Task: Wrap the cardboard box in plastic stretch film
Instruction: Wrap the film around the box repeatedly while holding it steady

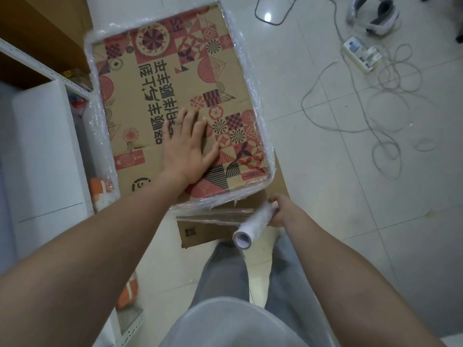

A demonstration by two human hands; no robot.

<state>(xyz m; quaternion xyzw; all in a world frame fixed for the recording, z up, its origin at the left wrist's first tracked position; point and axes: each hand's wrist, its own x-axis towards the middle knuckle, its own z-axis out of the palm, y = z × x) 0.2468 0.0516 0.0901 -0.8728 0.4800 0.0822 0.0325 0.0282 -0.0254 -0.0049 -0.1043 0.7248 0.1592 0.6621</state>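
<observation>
While left hand (186, 156) presses printed box (175, 96), lettering unreadable.

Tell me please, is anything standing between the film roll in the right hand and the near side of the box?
Nothing visible does. The right hand holds the film roll just off the cardboard box's near edge, with a film sheet already stretched across the gap. The left hand lies flat on top.

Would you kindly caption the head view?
Left hand steadies the cardboard box; right hand holds the stretch film roll.
</observation>
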